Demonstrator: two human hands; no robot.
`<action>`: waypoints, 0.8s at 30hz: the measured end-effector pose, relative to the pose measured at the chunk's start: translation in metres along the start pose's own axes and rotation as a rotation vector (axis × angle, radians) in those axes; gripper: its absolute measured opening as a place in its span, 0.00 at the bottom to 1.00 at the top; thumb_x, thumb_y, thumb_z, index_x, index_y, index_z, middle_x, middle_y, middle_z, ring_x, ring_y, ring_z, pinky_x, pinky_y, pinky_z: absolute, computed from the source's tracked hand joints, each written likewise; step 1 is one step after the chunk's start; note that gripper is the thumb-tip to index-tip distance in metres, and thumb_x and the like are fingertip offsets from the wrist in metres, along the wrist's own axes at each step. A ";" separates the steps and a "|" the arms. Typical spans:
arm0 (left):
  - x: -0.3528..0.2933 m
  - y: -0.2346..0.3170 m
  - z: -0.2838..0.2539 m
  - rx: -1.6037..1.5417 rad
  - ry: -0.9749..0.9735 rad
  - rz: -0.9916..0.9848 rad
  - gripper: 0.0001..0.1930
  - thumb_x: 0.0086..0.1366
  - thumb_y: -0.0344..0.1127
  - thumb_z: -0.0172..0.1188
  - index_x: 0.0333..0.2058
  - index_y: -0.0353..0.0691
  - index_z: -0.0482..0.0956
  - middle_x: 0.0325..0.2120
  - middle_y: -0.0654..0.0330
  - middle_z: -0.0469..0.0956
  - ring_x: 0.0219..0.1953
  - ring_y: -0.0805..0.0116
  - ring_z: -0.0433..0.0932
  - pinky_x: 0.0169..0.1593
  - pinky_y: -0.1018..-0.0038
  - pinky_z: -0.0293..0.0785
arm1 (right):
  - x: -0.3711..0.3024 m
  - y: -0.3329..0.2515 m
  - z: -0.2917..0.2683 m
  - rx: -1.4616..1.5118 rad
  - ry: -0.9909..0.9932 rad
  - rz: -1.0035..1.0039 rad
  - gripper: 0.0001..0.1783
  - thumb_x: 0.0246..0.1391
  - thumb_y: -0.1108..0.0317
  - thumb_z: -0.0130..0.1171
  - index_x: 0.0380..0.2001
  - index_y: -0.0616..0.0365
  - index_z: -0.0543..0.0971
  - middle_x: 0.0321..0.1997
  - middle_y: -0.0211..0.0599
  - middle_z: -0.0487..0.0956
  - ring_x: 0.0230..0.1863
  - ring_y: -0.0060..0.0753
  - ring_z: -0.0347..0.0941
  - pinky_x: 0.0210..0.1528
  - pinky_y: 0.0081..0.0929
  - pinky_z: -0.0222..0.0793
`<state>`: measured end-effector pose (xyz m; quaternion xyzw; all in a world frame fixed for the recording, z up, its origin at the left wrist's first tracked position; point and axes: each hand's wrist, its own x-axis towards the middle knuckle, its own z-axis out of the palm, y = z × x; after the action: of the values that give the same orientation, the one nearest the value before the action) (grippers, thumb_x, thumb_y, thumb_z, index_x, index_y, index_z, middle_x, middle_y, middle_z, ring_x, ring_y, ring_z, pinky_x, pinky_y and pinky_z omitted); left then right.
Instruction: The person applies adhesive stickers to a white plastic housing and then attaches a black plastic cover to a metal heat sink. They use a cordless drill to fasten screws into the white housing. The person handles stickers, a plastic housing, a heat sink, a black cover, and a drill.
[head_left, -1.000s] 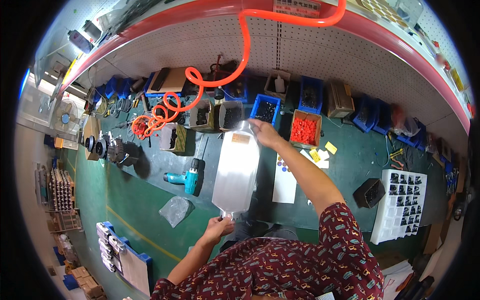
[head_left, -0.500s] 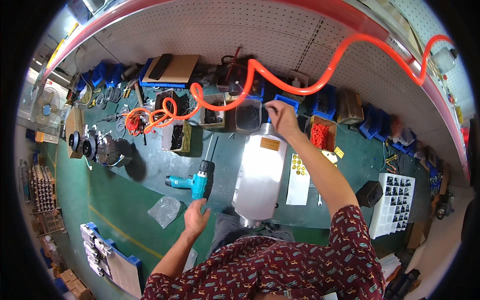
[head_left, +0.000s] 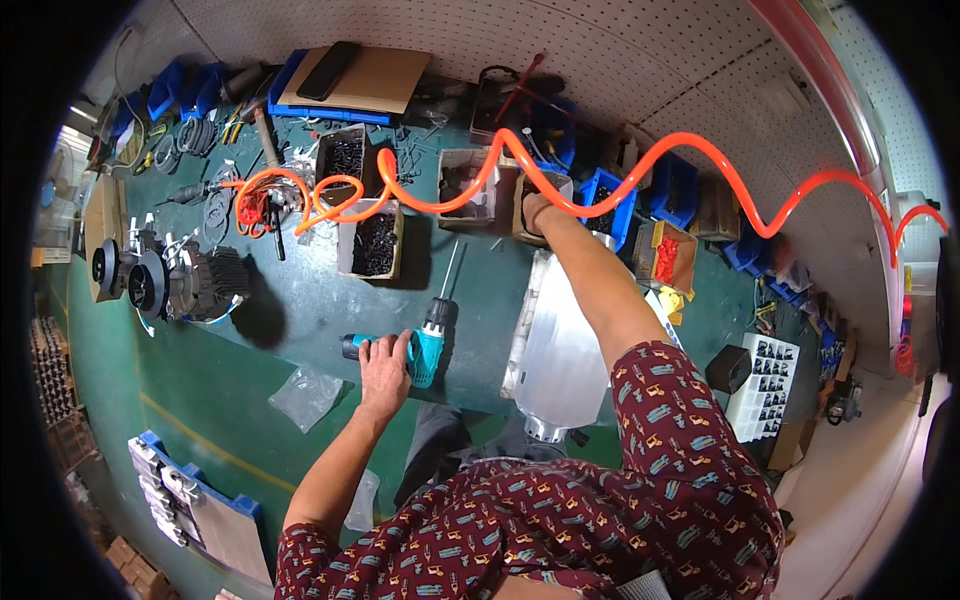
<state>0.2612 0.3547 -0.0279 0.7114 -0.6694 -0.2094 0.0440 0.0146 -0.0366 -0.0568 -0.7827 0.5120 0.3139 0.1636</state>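
Observation:
A teal cordless drill (head_left: 428,352) with a long bit lies on the green bench, its bit pointing away from me. My left hand (head_left: 384,376) is on its handle, fingers bent over it. My right hand (head_left: 536,214) reaches into a small open box (head_left: 526,236) at the back of the bench; its fingers are hidden inside, so what they touch cannot be seen. Beneath my right forearm lies a silver metal canister (head_left: 562,345) with a round collar at its near end. My arm and sleeve cover part of it.
Boxes of black small parts (head_left: 376,243) and a box of red pieces (head_left: 667,256) line the back. An orange coiled hose (head_left: 690,142) hangs across the view. Motors with black fans (head_left: 190,280) stand left. A white tray (head_left: 768,385) of black parts sits right.
My left hand has moved forward onto the drill's handle. My right hand has gone down into the box. The view has shifted, and the canister appears farther right.

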 end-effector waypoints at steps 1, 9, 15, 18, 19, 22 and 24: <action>0.003 0.000 0.001 0.002 -0.005 0.007 0.38 0.53 0.22 0.61 0.66 0.45 0.67 0.54 0.53 0.73 0.60 0.52 0.70 0.71 0.46 0.54 | 0.000 0.002 0.001 0.006 -0.015 0.013 0.19 0.55 0.76 0.56 0.51 0.66 0.82 0.56 0.60 0.80 0.60 0.58 0.77 0.61 0.47 0.75; 0.020 -0.011 0.010 0.109 -0.100 0.054 0.33 0.63 0.26 0.54 0.69 0.45 0.65 0.50 0.54 0.74 0.58 0.55 0.72 0.73 0.44 0.51 | -0.001 0.005 0.001 -0.006 0.129 0.092 0.17 0.56 0.74 0.58 0.49 0.59 0.85 0.55 0.53 0.83 0.59 0.55 0.79 0.59 0.47 0.77; 0.028 -0.022 0.019 0.226 -0.131 0.148 0.31 0.66 0.30 0.54 0.69 0.45 0.65 0.48 0.55 0.74 0.56 0.56 0.73 0.71 0.47 0.55 | -0.035 0.053 -0.026 0.928 0.232 0.122 0.06 0.48 0.71 0.69 0.26 0.59 0.81 0.27 0.40 0.82 0.21 0.34 0.79 0.25 0.28 0.77; 0.028 -0.033 0.028 0.259 -0.124 0.163 0.33 0.63 0.31 0.58 0.68 0.44 0.66 0.48 0.55 0.75 0.56 0.57 0.74 0.67 0.51 0.61 | -0.096 0.047 -0.037 1.836 0.296 -0.260 0.11 0.56 0.70 0.69 0.38 0.62 0.78 0.33 0.37 0.82 0.31 0.32 0.82 0.32 0.26 0.80; 0.032 -0.030 0.025 0.250 -0.141 0.175 0.34 0.61 0.30 0.60 0.68 0.44 0.66 0.48 0.55 0.75 0.56 0.57 0.74 0.66 0.52 0.62 | -0.123 0.053 -0.040 1.996 0.250 -0.309 0.10 0.59 0.71 0.67 0.41 0.61 0.77 0.37 0.39 0.82 0.34 0.33 0.83 0.37 0.27 0.81; 0.034 -0.028 0.019 0.229 -0.182 0.188 0.38 0.55 0.29 0.64 0.67 0.44 0.66 0.48 0.54 0.75 0.55 0.55 0.75 0.62 0.53 0.65 | -0.207 0.042 -0.044 2.524 0.156 -0.236 0.08 0.58 0.70 0.63 0.40 0.59 0.78 0.32 0.38 0.79 0.30 0.29 0.73 0.29 0.19 0.70; 0.037 -0.030 0.019 0.209 -0.195 0.203 0.40 0.52 0.28 0.65 0.66 0.43 0.66 0.48 0.53 0.76 0.55 0.54 0.75 0.59 0.54 0.66 | -0.242 0.037 -0.033 2.578 0.170 -0.262 0.04 0.55 0.72 0.64 0.33 0.57 0.78 0.32 0.39 0.77 0.27 0.24 0.67 0.23 0.17 0.61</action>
<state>0.2834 0.3261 -0.0640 0.6173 -0.7569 -0.2012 -0.0742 -0.0755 0.0981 0.1302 -0.1238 0.3720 -0.4706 0.7905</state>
